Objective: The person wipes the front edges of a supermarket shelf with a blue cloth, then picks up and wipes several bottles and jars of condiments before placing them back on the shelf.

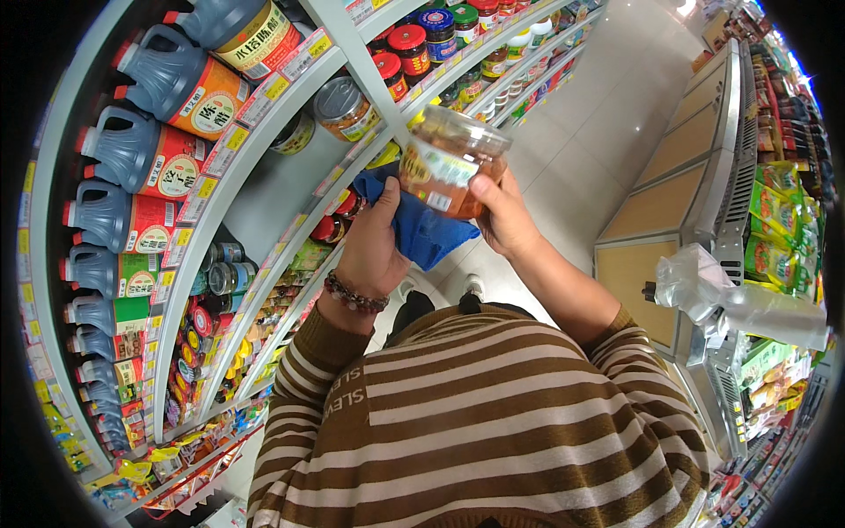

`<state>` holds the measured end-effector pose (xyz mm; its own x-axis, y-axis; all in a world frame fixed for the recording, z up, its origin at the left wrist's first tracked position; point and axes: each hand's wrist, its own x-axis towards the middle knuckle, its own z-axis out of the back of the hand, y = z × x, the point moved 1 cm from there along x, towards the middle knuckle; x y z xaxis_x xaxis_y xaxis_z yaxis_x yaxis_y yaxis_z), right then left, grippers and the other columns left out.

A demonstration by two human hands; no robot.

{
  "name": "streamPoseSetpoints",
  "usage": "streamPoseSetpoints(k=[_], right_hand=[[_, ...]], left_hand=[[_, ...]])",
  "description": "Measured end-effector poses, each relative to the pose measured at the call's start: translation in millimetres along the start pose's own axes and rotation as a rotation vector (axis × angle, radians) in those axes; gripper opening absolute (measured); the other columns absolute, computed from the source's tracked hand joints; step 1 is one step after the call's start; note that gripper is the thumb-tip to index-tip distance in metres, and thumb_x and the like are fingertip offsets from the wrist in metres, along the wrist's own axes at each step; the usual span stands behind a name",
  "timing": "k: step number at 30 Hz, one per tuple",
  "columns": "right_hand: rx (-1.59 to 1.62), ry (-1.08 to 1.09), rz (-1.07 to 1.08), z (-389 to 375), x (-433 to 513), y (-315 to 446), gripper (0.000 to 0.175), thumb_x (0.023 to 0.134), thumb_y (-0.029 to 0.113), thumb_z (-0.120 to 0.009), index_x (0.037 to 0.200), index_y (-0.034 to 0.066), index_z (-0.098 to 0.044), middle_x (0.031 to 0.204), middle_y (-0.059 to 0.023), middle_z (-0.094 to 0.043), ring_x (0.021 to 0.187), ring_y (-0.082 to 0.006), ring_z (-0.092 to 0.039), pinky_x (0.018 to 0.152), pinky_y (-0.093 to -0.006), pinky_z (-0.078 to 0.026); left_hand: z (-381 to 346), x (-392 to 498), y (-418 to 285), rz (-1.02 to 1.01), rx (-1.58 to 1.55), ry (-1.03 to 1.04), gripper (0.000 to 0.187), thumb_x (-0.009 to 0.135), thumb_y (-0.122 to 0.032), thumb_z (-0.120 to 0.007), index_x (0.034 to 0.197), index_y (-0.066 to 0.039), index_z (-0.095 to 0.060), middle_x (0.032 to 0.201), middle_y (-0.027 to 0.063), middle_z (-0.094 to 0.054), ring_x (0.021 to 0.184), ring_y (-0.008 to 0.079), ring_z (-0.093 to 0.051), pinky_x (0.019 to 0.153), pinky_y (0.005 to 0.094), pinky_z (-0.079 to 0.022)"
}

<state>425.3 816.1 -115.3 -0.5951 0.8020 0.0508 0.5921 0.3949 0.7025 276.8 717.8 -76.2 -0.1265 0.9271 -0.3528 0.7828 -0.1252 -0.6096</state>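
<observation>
A clear plastic jar [436, 162] with reddish-brown contents and a printed label is held tilted in front of me, its clear lid up. My right hand [505, 211] grips it from the right, the thumb on its front. Below and behind the jar hangs a blue cloth [426, 231]. My left hand [373, 241] holds this cloth, thumb up, close to the jar's left side. Whether the left fingers also touch the jar through the cloth is hidden. Just beyond, a lidded jar [346, 109] and a darker one [294, 135] stand on a grey shelf [264, 191].
Large vinegar jugs [132, 148] line the upper shelf at left. Red-lidded jars [409, 49] fill shelves ahead, beside a grey upright [370, 66]. Across the tiled aisle [594, 125] stands a counter with wooden panels [637, 284], a roll of plastic bags [772, 313] and green packets [772, 224].
</observation>
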Motion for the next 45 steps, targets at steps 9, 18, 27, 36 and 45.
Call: streamPoseSetpoints(k=[9,18,27,36,45], right_hand=[[0.143,0.059,-0.065,4.8,1.3,-5.2,0.086,0.085,0.041,-0.077,0.148,0.0002,-0.035,0.142,-0.0135,-0.052,0.132,-0.0244,-0.050,0.113,-0.0411,-0.040],[0.219,0.271,-0.294,14.9,-4.7,4.0,0.094,0.083,0.046,-0.078,0.151,0.0017,-0.032,0.147,-0.0143,-0.049,0.135,-0.0255,-0.049,0.114,-0.0416,-0.039],[0.107,0.153,-0.263,0.1,11.3,15.5,0.091,0.084,0.035,-0.079,0.152,0.0019,-0.029,0.148,-0.0166,-0.046,0.137,-0.0292,-0.047,0.115,-0.0448,-0.039],[0.032,0.131,-0.314,8.3,14.1,-4.0,0.099,0.080,0.039,-0.085,0.151,0.0013,-0.028,0.143,-0.0158,-0.051,0.131,-0.0253,-0.052,0.110,-0.0383,-0.043],[-0.105,0.114,-0.276,11.8,15.1,-11.6,0.100,0.078,0.036,-0.085,0.151,-0.0008,-0.027,0.143,-0.0174,-0.050,0.132,-0.0261,-0.051,0.109,-0.0382,-0.044]], left_hand=[[1.6,-0.9,-5.2,0.006,-0.015,-0.010,0.045,0.108,-0.030,-0.045,0.145,-0.005,-0.044,0.143,0.0116,-0.055,0.127,0.0268,-0.057,0.108,0.0453,-0.048],[4.3,-9.2,-11.6,-0.064,0.125,-0.014,0.045,0.107,-0.030,-0.048,0.144,-0.004,-0.044,0.143,0.0130,-0.054,0.125,0.0270,-0.059,0.103,0.0439,-0.053],[11.4,-14.5,-4.4,-0.318,0.348,-0.160,0.035,0.100,-0.018,-0.065,0.129,-0.001,-0.057,0.118,0.0065,-0.066,0.102,0.0150,-0.065,0.087,0.0316,-0.057],[16.4,-13.8,-6.7,-0.337,0.541,-0.239,0.032,0.099,-0.018,-0.066,0.125,0.000,-0.061,0.110,0.0040,-0.067,0.090,0.0116,-0.065,0.078,0.0294,-0.059],[33.9,-10.6,-18.6,-0.330,0.779,-0.347,0.036,0.096,-0.024,-0.071,0.122,0.000,-0.063,0.102,0.0037,-0.069,0.085,0.0092,-0.063,0.073,0.0267,-0.055]])
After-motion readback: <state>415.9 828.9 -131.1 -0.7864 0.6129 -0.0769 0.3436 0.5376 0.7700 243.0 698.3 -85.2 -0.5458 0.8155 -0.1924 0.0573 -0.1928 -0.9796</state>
